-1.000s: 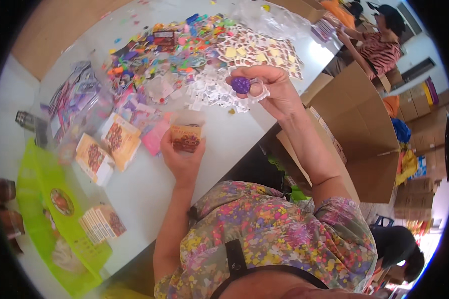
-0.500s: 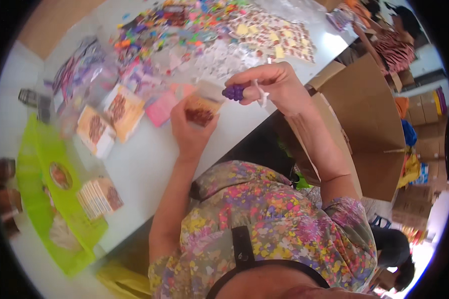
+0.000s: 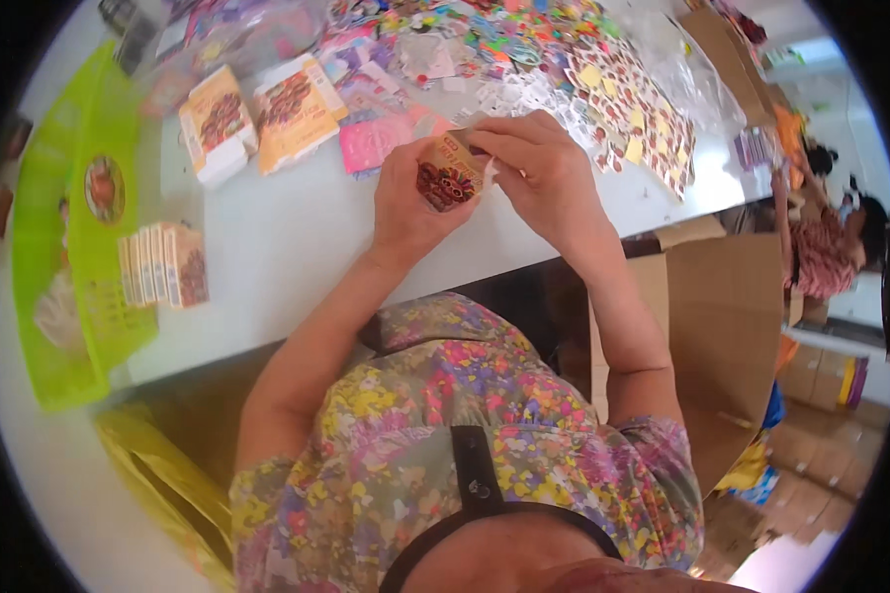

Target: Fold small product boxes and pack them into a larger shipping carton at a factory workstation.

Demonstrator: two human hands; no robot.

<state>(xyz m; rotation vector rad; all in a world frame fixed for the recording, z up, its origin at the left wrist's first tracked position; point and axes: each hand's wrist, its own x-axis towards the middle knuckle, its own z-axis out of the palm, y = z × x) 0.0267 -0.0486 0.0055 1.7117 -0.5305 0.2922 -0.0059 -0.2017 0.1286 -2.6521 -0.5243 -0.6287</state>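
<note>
My left hand (image 3: 405,210) is wrapped round a small orange-and-yellow printed cardboard box (image 3: 448,180), held above the white table's front edge. At the box's top, the fingers of my right hand (image 3: 552,178) are bent and pinched together. A white scrap (image 3: 489,172) shows between that hand and the box; the rest of what the fingers grip is hidden. Left of my hands lie two larger boxes of a similar print, a white-flapped one (image 3: 218,124) and a yellow one (image 3: 299,109). A pink packet (image 3: 374,144) lies just beyond my left hand.
Several small boxes stand in a row (image 3: 163,265) beside a green plastic basket (image 3: 119,257). Heaped colourful trinkets (image 3: 524,35), white pieces (image 3: 534,97) and brown-patterned cutouts (image 3: 638,124) cover the table's far side. A large open carton (image 3: 722,336) stands at right; another person (image 3: 829,252) sits beyond.
My right hand has come down to the top of the small box. The purple figure it pinched is out of sight. My view has turned, and the box is tilted toward my right hand.
</note>
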